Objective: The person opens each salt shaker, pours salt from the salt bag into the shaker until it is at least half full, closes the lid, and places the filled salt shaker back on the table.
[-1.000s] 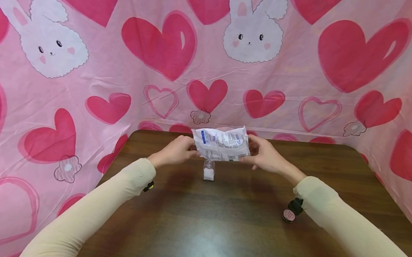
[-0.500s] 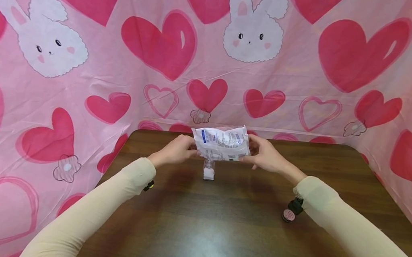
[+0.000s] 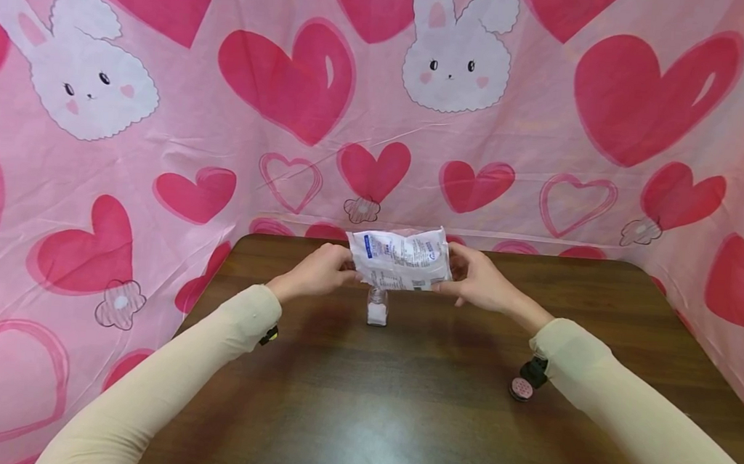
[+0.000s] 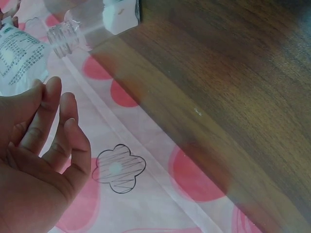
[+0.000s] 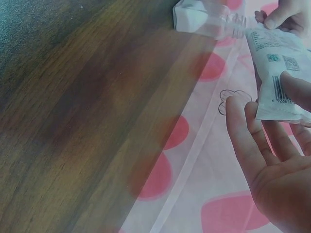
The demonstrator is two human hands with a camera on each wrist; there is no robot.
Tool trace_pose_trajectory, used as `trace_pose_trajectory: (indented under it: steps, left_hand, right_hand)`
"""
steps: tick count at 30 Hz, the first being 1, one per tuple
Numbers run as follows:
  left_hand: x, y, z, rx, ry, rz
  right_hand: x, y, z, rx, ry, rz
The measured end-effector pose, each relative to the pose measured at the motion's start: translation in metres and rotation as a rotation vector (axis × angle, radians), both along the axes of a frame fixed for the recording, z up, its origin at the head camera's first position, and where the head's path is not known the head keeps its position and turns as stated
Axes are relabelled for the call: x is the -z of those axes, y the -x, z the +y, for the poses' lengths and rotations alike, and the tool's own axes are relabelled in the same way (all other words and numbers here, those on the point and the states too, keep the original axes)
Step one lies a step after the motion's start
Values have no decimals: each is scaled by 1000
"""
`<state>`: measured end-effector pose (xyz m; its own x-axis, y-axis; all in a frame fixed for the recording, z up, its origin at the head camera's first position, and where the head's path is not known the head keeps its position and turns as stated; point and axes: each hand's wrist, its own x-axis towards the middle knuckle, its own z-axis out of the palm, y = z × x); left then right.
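While lifting looks done, I log one white packet (image 3: 402, 262), not yet set down, held above the bench (image 3: 451, 391) near one upright clear bottle (image 3: 377, 311), ends pinched by left hand (image 3: 319, 270) and right hand (image 3: 482, 281), both part-curled.

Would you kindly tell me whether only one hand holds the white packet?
No, the left hand and the right hand grip opposite ends of the white packet.

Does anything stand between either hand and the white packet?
Nothing visible: the left hand and right hand hold opposite ends of the white packet. The clear bottle, below it in the head view, blocks neither.
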<state>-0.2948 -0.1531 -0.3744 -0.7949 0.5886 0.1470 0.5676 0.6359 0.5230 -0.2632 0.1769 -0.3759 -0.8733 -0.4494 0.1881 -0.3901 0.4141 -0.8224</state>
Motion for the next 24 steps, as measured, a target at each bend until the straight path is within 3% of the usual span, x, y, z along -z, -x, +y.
trace_pose_trajectory:
  steps: [24]
  left_hand:
    - [2, 2, 0, 0, -3, -2]
  right_hand:
    - [-1, -1, 0, -1, -4, 4]
